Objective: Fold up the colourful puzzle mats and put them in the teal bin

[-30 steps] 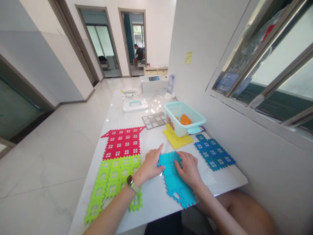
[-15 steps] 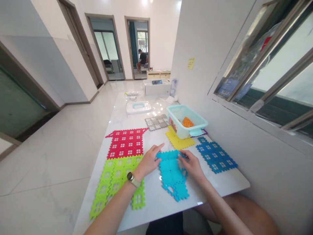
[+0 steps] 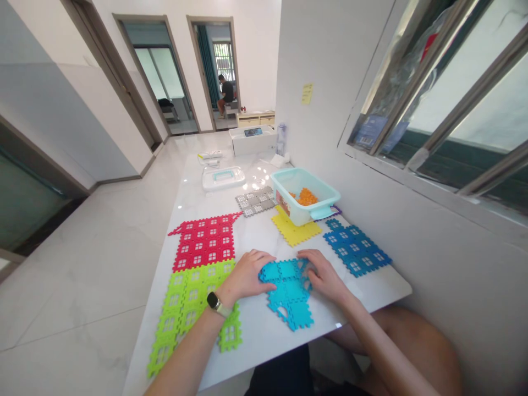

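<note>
Head view: two bare hands at work over a white table (image 3: 259, 330), w/ a light-blue panel (image 3: 289, 289) of flat interlocking pcs. btwn them, near the edge by the wearer's lap. L hand (image 3: 249, 273) holds the panel by its upper-L corner, fingers at the far edge, thumb at the side; a watch (image 3: 218, 303) sits on that wrist. R hand (image 3: 324, 275) is half curled, fingertips touching the panel's upper-R corner; can't tell if it grips.

To the L of the L hand, & partly hidden by that forearm, lies a lime-green panel (image 3: 192, 297) w/ window cutouts. Ahead & L of the same hand is a red panel (image 3: 206, 242), touching the green one.

Ahead of the R hand, slightly L, is a yellow panel (image 3: 292, 228); a pale-aqua tub (image 3: 289, 204) stands partly on it, holding orange pcs. (image 3: 307, 197). A dark-blue panel (image 3: 357, 248) lies R of the R hand, just ahead. Beyond the L hand: a gray panel (image 3: 256, 202) beside the tub, then a clear lid (image 3: 224, 178). Farthest from both hands, a white box (image 3: 253, 146) w/ a phone (image 3: 253, 132) on top, & a bottle (image 3: 281, 140) beside it. Well past the table, a person (image 3: 226, 89) sits, seen thru a doorway.
</note>
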Demonstrator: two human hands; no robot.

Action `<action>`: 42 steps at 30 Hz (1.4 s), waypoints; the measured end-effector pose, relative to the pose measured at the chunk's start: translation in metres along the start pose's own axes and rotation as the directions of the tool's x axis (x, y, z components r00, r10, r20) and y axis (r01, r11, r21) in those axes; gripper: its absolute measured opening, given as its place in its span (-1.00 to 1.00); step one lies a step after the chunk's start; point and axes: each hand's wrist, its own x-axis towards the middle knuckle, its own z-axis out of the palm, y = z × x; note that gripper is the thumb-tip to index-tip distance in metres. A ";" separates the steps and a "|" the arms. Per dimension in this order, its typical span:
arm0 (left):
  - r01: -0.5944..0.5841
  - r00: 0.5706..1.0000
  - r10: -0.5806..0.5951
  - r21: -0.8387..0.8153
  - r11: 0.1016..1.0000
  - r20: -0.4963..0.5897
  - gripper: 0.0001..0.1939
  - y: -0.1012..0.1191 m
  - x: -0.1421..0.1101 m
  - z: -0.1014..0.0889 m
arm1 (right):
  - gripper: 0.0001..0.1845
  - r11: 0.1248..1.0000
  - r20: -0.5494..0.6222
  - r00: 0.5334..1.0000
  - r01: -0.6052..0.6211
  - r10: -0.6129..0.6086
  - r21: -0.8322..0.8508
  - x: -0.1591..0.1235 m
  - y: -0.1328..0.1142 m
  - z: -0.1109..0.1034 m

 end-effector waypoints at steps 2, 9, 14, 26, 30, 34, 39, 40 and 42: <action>0.011 1.000 -0.012 0.004 1.000 0.024 -0.36 -0.001 0.001 0.002 | -0.43 1.000 0.017 1.000 0.023 -0.022 -0.017 0.001 -0.005 -0.002; 0.022 1.000 -0.022 0.014 1.000 0.006 -0.51 0.002 0.000 0.007 | -0.52 0.995 0.097 0.993 0.079 -0.073 -0.060 0.002 -0.023 -0.012; -0.022 0.999 0.025 0.116 0.993 -0.021 -0.73 0.008 -0.001 0.005 | -0.63 0.989 0.098 0.989 0.116 -0.108 -0.088 0.002 -0.024 -0.010; 0.138 0.983 -0.123 0.107 0.985 -0.137 -0.57 0.003 0.002 0.014 | -0.68 0.987 -0.055 0.997 -0.062 0.054 -0.147 0.001 -0.021 0.001; 0.113 0.992 -0.110 0.054 0.992 -0.061 -0.50 0.005 0.001 0.012 | -0.64 0.978 0.025 1.000 -0.006 0.012 -0.207 0.005 -0.025 -0.001; 0.142 0.990 -0.142 -0.005 0.990 -0.011 -0.55 0.008 0.001 0.014 | -0.51 0.978 0.066 0.998 0.008 0.006 -0.209 0.005 -0.027 -0.003; 0.160 0.987 -0.159 -0.088 0.983 0.017 -0.50 0.015 0.001 0.016 | -0.49 0.990 0.112 0.993 0.036 -0.021 -0.133 0.004 -0.024 -0.004; 0.153 0.988 -0.152 -0.115 0.981 0.020 -0.50 0.017 0.001 0.016 | -0.50 0.995 0.119 0.993 0.031 -0.019 -0.093 0.004 -0.023 -0.004; 0.133 0.991 -0.133 -0.147 0.980 0.007 -0.52 0.020 0.002 0.016 | -0.54 1.000 0.113 0.994 -0.007 0.007 -0.003 0.002 -0.022 -0.003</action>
